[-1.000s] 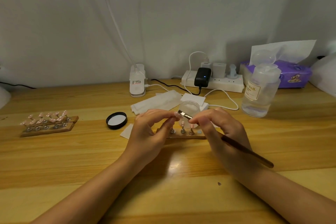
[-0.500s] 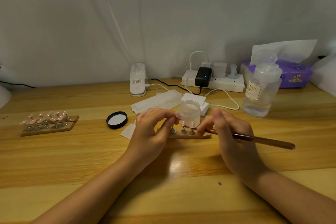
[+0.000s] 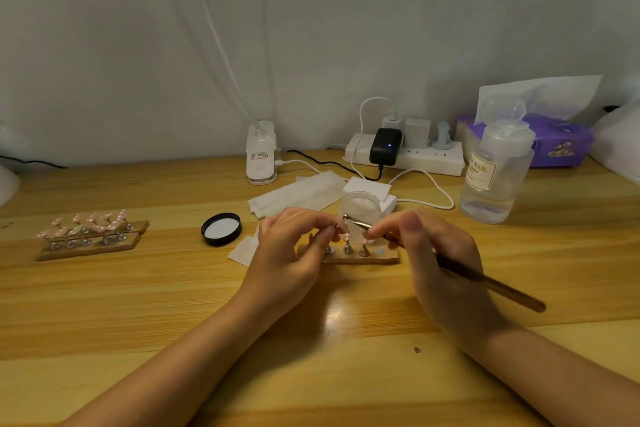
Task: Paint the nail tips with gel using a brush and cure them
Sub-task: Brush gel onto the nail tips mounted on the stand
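Mid-frame, the left hand pinches a small nail tip; the right hand grips the brown-handled brush painting it. Curing remains, seemingly.

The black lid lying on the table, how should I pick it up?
The black lid lies flat with its white inside facing up, just left of the left hand. Probably best to come straight down from above and pinch its raised black rim on opposite sides with your fingers. The rim is the only part standing up from the wooden table.
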